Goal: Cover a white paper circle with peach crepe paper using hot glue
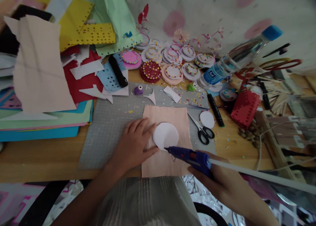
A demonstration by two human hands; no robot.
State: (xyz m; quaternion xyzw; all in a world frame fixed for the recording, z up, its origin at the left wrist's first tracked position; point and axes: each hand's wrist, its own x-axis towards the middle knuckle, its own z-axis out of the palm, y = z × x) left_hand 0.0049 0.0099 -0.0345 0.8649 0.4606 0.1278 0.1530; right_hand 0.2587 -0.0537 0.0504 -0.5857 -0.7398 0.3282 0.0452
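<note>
A round white paper disc (165, 135) lies on a light peach sheet of paper (168, 163) at the front of the grey cutting mat (108, 130). My left hand (134, 142) rests flat with fingers spread, its index fingertip and thumb touching the disc's left edge. In my right hand (219, 178) is a blue hot glue gun (192, 157), a long pale glue stick (259, 176) sticking out of its back. The nozzle is at the disc's lower edge; whether it touches, I cannot tell. Scissors (204, 134) with black handles lie just right of the sheet.
Finished-looking layered paper rounds (172, 73) with beads crowd the back. A water bottle (222, 66) stands at the back right, near a black marker (216, 111) and a small white disc (206, 119). Stacked coloured sheets (44, 130) and paper scraps cover the left side.
</note>
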